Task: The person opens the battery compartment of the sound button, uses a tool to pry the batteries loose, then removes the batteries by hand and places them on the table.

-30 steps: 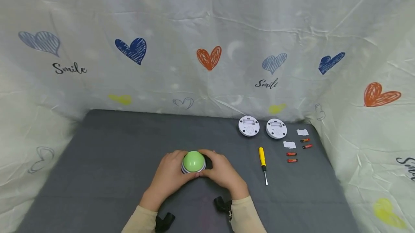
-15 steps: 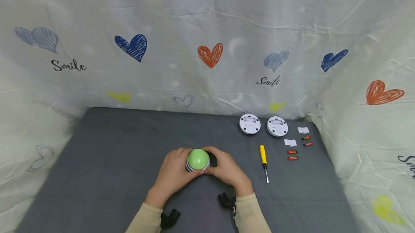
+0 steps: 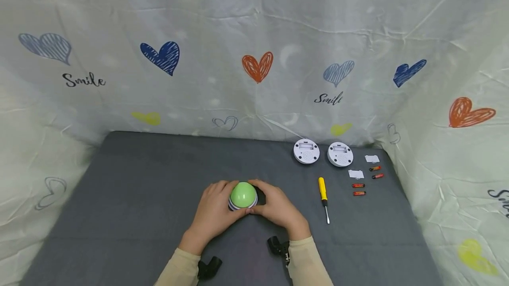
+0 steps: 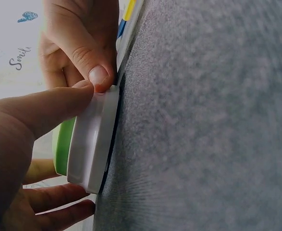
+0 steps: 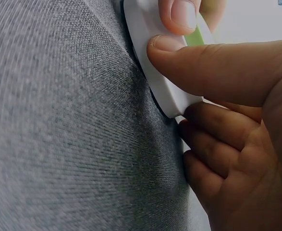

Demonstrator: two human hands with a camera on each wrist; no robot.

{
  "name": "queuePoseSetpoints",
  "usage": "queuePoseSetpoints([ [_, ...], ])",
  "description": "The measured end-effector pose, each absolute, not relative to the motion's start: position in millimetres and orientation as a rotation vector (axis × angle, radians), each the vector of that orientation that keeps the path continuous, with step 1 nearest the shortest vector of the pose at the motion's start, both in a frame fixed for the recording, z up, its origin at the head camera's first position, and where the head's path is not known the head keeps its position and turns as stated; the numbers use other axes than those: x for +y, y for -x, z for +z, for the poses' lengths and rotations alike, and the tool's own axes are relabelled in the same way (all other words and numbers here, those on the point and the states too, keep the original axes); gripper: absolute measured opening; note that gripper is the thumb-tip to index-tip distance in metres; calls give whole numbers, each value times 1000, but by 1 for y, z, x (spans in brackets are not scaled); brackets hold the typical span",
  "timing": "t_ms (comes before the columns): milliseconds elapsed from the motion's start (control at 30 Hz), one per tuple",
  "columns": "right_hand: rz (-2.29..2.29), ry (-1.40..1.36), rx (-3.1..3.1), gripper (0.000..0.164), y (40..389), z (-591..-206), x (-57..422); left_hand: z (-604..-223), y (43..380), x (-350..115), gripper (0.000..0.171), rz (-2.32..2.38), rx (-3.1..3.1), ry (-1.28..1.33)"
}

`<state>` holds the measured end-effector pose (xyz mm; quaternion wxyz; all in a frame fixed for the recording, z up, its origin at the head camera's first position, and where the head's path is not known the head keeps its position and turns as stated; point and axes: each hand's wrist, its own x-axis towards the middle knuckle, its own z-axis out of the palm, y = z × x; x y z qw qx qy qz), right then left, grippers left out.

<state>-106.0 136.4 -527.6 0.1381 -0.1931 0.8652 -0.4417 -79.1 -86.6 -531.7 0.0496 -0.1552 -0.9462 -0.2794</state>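
Left hand (image 3: 216, 208) and right hand (image 3: 276, 207) grip a green-domed button (image 3: 243, 194) on the grey table (image 3: 159, 180).
Fingers curl round its rim, thumbs meeting at six o'clock; two white discs (image 3: 306, 152) lie toward two o'clock, and a screwdriver (image 3: 324, 196) at three stands between it and red batteries (image 3: 359, 193).

Draped booth (image 3: 469, 180), heart-print cloth (image 3: 214, 69), grey table (image 3: 159, 171)

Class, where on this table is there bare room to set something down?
Bare: the gray cloth left of the left hand, and a narrower strip between right hand and screwdriver. Crowded: far right corner, with discs, covers and batteries.
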Motion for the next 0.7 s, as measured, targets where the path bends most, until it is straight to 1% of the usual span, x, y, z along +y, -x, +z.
queuePoseSetpoints([
  [500,-1398,556,2430,72,109,-526,148,-529,82,-85,77,-957,-2844,447],
  [700,-1451,548,2418,75,109,-526,152,-530,82,-87,77,-1055,-2865,381],
])
